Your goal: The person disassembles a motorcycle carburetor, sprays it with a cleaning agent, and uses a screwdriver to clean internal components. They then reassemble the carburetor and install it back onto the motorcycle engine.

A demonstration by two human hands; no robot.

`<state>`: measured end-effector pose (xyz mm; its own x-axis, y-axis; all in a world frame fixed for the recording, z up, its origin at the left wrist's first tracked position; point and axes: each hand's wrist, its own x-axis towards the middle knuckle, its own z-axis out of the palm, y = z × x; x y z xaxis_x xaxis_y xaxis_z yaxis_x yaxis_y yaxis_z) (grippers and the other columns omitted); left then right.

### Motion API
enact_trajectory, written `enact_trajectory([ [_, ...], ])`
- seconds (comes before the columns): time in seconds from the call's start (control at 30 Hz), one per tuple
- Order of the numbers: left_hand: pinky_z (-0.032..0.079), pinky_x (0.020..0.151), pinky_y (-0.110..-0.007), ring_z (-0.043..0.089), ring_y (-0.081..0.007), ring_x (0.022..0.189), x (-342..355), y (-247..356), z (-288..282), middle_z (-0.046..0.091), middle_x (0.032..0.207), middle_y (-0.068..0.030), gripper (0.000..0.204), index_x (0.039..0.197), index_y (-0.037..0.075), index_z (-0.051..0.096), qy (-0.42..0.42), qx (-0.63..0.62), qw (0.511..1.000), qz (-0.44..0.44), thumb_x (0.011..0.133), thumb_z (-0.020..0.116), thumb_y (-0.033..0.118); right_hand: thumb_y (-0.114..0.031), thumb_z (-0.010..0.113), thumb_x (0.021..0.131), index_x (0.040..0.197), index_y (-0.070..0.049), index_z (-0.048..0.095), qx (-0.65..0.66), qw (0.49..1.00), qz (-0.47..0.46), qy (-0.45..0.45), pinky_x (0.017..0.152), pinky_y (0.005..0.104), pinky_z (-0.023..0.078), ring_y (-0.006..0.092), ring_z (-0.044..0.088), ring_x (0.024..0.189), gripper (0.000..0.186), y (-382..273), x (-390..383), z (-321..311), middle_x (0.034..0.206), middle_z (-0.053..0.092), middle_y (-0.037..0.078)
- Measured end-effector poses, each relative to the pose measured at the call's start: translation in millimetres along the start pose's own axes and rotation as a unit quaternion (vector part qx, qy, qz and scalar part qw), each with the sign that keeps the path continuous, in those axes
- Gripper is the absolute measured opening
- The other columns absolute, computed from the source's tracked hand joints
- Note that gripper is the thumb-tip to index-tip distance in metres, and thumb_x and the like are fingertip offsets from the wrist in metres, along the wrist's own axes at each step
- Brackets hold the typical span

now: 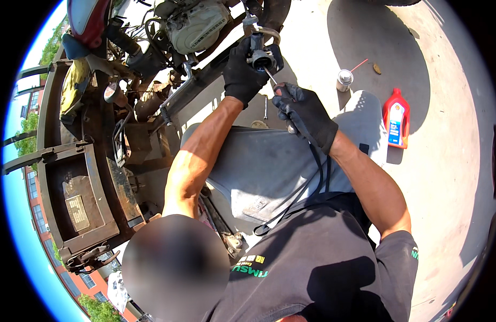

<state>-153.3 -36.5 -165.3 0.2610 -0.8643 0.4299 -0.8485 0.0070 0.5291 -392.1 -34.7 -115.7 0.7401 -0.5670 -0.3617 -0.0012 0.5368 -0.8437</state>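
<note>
In a black glove, my left hand [242, 78] grips a metal carburetor-like part [258, 52] beside the motorbike's engine [197, 29]; its dark round opening faces me. My right hand [304, 112], also gloved, is closed on a slim metal tool [272, 76], perhaps a screwdriver, whose tip reaches that opening. A curved pipe or hose [272, 33] sits at the part's top. Below my hands a wrench [265, 107] lies on the ground, and my grey-trousered legs [248, 177] are bent beneath my arms.
A spray can with a red straw [344, 80] and a red oil bottle [396, 123] stand on the concrete [435, 161] at right. A rusty metal frame [87, 225] of the vehicle fills the left, with a yellow cloth [71, 91] on it. A tyre edge shows at the top right.
</note>
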Motion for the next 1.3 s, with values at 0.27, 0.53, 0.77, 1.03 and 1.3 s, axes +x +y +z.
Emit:
enact_trajectory([
  [0.27, 0.057, 0.091, -0.041, 0.067, -0.0332, 0.108, -0.4, -20.4, -4.7, 0.064, 0.121, -0.017, 0.082, 0.141, 0.005, 0.054, -0.014, -0.043, 0.999, 0.017, 0.069, 0.09, 0.019, -0.018, 0.066, 0.098, 0.135, -0.006, 0.057, -0.291, 0.932, -0.18, 0.122, 0.08, 0.035, 0.054, 0.0216, 0.067, 0.079, 0.04, 41.6, 11.1, 19.8, 0.092, 0.071, 0.012],
  [0.53, 0.057, 0.088, -0.037, 0.073, -0.0288, 0.099, 7.4, 16.0, -12.5, 0.074, 0.111, -0.0146, 0.069, 0.129, 0.003, 0.064, -0.026, -0.016, 1.0, 0.008, 0.07, 0.09, 0.027, -0.03, 0.065, 0.101, 0.124, -0.008, 0.066, -0.006, 0.999, 0.029, -0.012, 0.042, 0.0249, 0.04, 0.0075, 0.053, 0.046, 0.032, -7.5, -13.8, -16.1, 0.073, 0.064, 0.002],
  [0.77, 0.057, 0.083, -0.028, 0.072, -0.0137, 0.087, 3.3, 40.6, -55.7, 0.077, 0.096, -0.0063, 0.04, 0.113, 0.0, 0.069, -0.101, -0.155, 0.974, -0.128, 0.078, 0.083, 0.013, -0.032, 0.061, 0.105, 0.134, -0.004, 0.062, -0.022, 0.999, 0.0, -0.038, 0.041, 0.0212, 0.034, 0.0039, 0.047, 0.044, 0.041, -50.2, -87.6, -49.3, 0.075, 0.068, 0.002],
  [1.03, 0.055, 0.075, -0.026, 0.069, -0.0107, 0.083, -3.7, 77.9, -66.3, 0.075, 0.092, -0.0044, 0.035, 0.11, 0.0, 0.069, -0.111, -0.217, 0.957, -0.161, 0.079, 0.079, 0.011, -0.026, 0.06, 0.106, 0.136, -0.002, 0.061, -0.006, 0.999, -0.032, -0.021, 0.045, 0.02, 0.037, 0.0033, 0.051, 0.05, 0.039, -16.5, -66.8, -55.5, 0.082, 0.069, 0.004],
  [1.3, 0.059, 0.076, -0.034, 0.073, -0.0231, 0.092, -21.7, 84.3, -67.2, 0.069, 0.106, -0.0115, 0.037, 0.12, 0.001, 0.058, -0.125, -0.481, 0.843, -0.207, 0.087, 0.076, 0.004, -0.018, 0.058, 0.106, 0.139, 0.0, 0.057, 0.059, 0.998, -0.032, 0.005, 0.059, 0.0226, 0.048, 0.0079, 0.062, 0.069, 0.037, 13.2, -55.1, -63.3, 0.092, 0.069, 0.007],
])
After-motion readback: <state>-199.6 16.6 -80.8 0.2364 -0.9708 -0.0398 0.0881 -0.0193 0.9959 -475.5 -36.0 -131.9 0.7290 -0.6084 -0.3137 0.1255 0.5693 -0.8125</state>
